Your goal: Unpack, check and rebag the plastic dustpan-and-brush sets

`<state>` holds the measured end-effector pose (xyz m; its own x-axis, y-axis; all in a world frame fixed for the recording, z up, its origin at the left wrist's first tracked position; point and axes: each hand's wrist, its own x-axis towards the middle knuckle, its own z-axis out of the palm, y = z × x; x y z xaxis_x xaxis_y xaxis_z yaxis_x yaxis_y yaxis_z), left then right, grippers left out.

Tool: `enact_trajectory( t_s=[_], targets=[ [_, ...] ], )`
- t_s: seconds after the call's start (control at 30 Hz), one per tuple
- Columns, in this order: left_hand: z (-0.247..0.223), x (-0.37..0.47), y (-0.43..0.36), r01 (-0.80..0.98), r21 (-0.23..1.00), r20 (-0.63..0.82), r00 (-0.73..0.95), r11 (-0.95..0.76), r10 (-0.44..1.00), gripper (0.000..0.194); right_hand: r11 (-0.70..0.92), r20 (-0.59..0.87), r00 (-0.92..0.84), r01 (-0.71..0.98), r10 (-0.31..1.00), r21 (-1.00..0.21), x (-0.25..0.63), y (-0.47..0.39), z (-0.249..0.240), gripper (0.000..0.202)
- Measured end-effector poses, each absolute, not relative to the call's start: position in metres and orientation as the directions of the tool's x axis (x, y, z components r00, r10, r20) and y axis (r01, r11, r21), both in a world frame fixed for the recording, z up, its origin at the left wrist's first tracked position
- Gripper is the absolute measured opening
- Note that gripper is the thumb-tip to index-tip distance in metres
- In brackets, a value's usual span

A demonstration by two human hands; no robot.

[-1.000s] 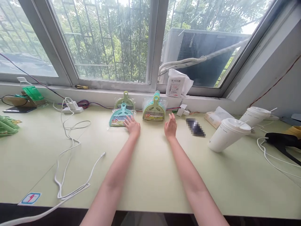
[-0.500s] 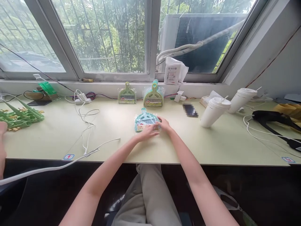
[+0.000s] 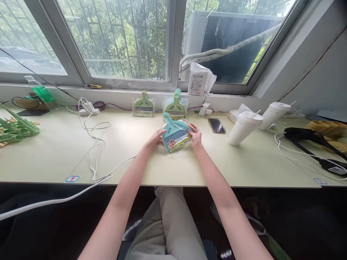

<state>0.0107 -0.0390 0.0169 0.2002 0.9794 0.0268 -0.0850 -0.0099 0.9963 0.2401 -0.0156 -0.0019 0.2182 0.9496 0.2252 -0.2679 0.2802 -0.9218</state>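
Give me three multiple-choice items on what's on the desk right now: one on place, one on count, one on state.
1. Where is the teal mini dustpan set?
A. Between both hands, above the desk
B. On the windowsill
C. Beside the green clothes pegs

2. How many white lidded cups stand on the desk?
A. One
B. Two
C. Four

3. What state is the teal set in?
A. Unwrapped, brush out
B. Broken in two
C. Sealed in clear wrap

Answers:
1 A: the left hand and right hand grip its two sides, and it is tilted up off the surface.
2 B: two cups stand side by side at the right.
3 C: glossy plastic and a printed label cover it.
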Motion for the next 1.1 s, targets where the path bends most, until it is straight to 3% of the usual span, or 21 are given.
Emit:
enact_trajectory(
  t_s=[0.1, 0.2, 0.3, 0.4, 0.47, 0.6, 0.73, 0.83, 1.0, 1.1],
  targets=[
    [0.016, 0.006, -0.042, -0.076, 0.994, -0.051, 0.338, 0.081, 0.94, 0.036, 0.292, 0.261, 0.157, -0.227, 0.952, -0.929, 0.238, -0.018, 0.004, 0.049],
    [0.013, 0.0, -0.037, -0.122, 0.988, -0.063, 0.262, 0.098, 0.963, 0.029, 0.367, 0.369, 0.108, 0.033, 0.923, -0.93, 0.236, -0.025, 0.013, 0.048],
    [0.011, -0.006, -0.032, -0.182, 0.98, -0.048, 0.163, 0.077, 0.985, 0.032, 0.486, 0.54, 0.065, 0.359, 0.839, -0.797, 0.23, -0.035, 0.02, 0.042],
    [0.012, -0.011, -0.032, -0.261, 0.965, -0.003, 0.061, 0.018, 0.998, 0.039, 0.513, 0.595, 0.028, 0.475, 0.803, -0.715, 0.221, -0.039, 0.018, 0.027],
    [0.013, -0.012, -0.032, -0.302, 0.953, 0.017, 0.004, -0.014, 1.0, 0.043, 0.495, 0.544, 0.007, 0.405, 0.839, -0.769, 0.216, -0.037, 0.012, 0.024],
    [0.014, -0.011, -0.032, -0.326, 0.945, 0.017, -0.075, -0.04, 0.997, 0.046, 0.333, 0.336, 0.019, 0.095, 0.942, -0.938, 0.217, -0.028, 0.004, 0.033],
    [0.014, -0.008, -0.033, -0.311, 0.949, 0.051, -0.027, -0.056, 0.998, 0.048, 0.116, 0.133, -0.109, -0.149, 0.985, -0.982, 0.22, -0.023, 0.003, 0.036],
    [0.015, -0.006, -0.036, -0.254, 0.965, 0.091, 0.082, -0.068, 0.992, 0.051, 0.054, 0.08, -0.147, -0.179, 0.986, -0.982, 0.218, -0.021, 0.0, 0.034],
    [0.021, -0.006, -0.043, -0.125, 0.992, 0.059, 0.278, -0.025, 0.959, 0.047, 0.126, 0.12, 0.059, -0.111, 0.991, -0.986, 0.218, -0.014, -0.007, 0.026],
    [0.023, -0.004, -0.045, -0.069, 0.997, 0.035, 0.304, -0.014, 0.952, 0.052, 0.169, 0.15, 0.115, -0.178, 0.982, -0.969, 0.222, -0.013, -0.007, 0.031]
  ],
)
